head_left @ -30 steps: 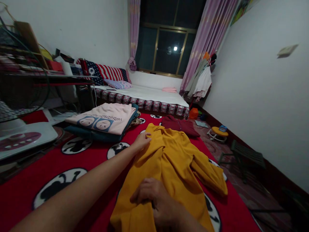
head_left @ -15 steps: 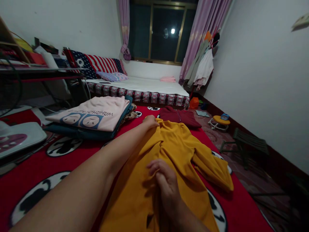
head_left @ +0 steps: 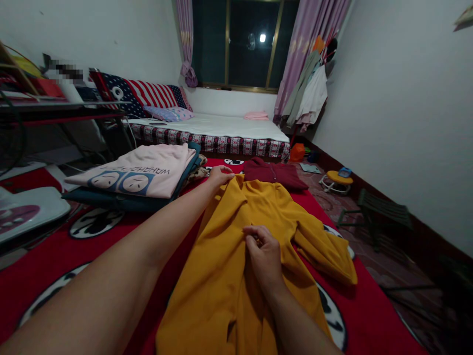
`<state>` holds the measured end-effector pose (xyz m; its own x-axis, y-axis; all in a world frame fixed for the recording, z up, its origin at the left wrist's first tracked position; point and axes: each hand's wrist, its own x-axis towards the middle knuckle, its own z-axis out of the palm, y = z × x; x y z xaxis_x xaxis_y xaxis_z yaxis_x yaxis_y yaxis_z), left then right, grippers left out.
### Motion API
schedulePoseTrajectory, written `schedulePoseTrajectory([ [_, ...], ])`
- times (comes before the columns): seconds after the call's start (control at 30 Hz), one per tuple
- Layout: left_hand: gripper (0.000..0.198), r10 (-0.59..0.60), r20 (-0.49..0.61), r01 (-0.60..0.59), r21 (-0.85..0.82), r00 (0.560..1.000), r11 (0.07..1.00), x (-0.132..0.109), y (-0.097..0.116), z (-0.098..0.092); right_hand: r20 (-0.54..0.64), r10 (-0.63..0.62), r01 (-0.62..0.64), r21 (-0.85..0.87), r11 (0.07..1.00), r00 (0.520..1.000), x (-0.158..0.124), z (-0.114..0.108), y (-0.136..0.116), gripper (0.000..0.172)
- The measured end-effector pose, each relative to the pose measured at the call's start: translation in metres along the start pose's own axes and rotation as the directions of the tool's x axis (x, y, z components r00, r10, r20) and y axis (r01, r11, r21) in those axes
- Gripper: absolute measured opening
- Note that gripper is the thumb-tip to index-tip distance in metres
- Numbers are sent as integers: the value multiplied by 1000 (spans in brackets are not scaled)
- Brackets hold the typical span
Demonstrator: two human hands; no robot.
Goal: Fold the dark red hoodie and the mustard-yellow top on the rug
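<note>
A mustard-yellow garment (head_left: 236,276) lies spread lengthwise on a red blanket (head_left: 121,231) with black-and-white round prints. My left hand (head_left: 219,175) reaches to the garment's far end and grips its top edge. Nearer to me, my right hand (head_left: 263,254) pinches a fold of the yellow cloth at the garment's middle. One sleeve (head_left: 325,251) lies folded out to the right.
A stack of folded clothes, pink shirt (head_left: 144,170) on top, sits at the left. A dark red garment (head_left: 273,173) lies beyond the yellow one. A low bed (head_left: 218,133) stands at the back, a small dark stool (head_left: 380,217) and a yellow toy (head_left: 336,180) at the right.
My left hand has slid farther along the garment to its top edge. My right hand has moved forward from the hem to the middle and closed on a fold.
</note>
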<state>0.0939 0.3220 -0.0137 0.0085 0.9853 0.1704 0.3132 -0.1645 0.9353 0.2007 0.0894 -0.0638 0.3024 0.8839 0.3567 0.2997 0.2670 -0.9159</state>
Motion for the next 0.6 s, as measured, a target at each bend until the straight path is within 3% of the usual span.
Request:
schedulePoseTrajectory([
  [0.07,12,32,-78,-32,-1,996,999,5,-5,-1,-84,99,-94,62,994,991,1,-3,1,14],
  [0.17,10,73,-169,-70,28,983,997,12,-13,-2,-114,208,-189,159,969,971,1,-5,4,15],
  [0.37,17,134,-276,-91,162,952,983,18,-23,-6,-102,249,-228,182,957,963,2,-5,8,18],
  [0.47,17,184,-224,-120,271,957,955,15,-25,-15,-112,256,-243,119,963,960,3,-5,11,19],
  [0.6,13,239,-8,-214,416,971,884,8,-21,-28,-14,160,-161,-92,983,987,3,-5,10,19],
])
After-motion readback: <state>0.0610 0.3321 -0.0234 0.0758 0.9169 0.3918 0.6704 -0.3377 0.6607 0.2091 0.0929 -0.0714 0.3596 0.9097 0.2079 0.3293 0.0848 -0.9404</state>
